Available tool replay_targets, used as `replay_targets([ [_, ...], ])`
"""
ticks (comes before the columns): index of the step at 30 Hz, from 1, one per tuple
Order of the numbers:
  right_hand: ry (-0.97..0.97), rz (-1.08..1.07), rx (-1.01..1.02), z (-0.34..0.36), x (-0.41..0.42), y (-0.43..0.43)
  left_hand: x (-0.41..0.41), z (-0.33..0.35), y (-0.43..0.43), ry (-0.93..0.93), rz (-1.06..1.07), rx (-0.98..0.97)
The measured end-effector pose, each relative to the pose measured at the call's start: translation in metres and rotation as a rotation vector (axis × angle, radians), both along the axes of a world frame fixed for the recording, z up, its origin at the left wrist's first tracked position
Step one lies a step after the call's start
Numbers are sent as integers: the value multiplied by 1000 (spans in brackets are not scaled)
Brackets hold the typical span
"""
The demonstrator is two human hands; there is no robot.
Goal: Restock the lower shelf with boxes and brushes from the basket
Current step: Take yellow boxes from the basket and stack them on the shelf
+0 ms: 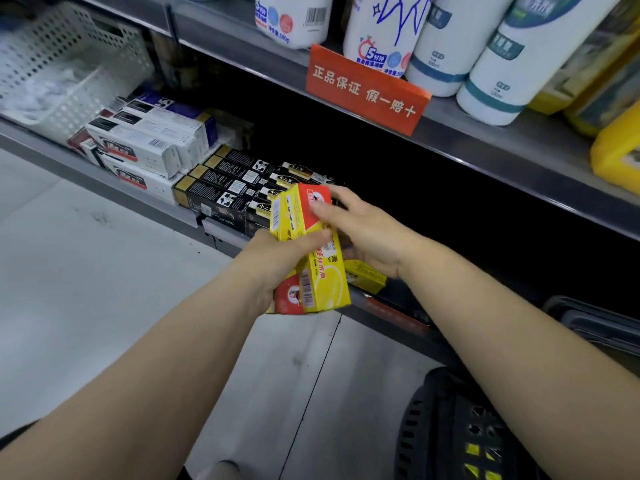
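So, both hands busy with yellow boxes

Left hand (273, 258) grips a stack of yellow-and-red boxes (325, 282) from below, and right hand (367, 233) pinches the top box (294, 213). They hover at the lower shelf (156, 204) edge, black boxes (221, 188) at 10 o'clock, basket (446, 427) at 5 o'clock.

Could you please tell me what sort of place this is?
Most likely a shop aisle: metal shelves stocked with boxes, an orange sign on the shelf edge, and a black basket below.
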State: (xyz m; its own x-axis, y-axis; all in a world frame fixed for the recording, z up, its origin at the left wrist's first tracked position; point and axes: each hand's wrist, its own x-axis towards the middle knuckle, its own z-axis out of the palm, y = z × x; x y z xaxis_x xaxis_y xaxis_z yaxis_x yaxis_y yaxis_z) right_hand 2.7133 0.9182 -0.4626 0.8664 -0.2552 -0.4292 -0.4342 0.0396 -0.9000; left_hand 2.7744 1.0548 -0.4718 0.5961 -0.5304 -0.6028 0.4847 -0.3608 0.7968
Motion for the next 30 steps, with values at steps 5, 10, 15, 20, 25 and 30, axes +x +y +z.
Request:
replay_targets([
  [5,-46,-61,22,0,-3,-13,-8,-2,-3,-17,-30,-18],
  [10,-86,-60,-25,6,-8,-24,-13,1,-8,30,15,-72],
  [15,-156,207,30,9,-17,-29,-4,-4,-12,3,254,-88],
  [20,-70,132,-162,5,-19,-30,-5,-9,-14,-3,253,-13],
  [25,-27,3,-658,3,-23,-54,-2,-10,-16,21,320,63],
  [30,507,15,-1169,-35,-17,-88,1,-5,-15,36,295,117],
])
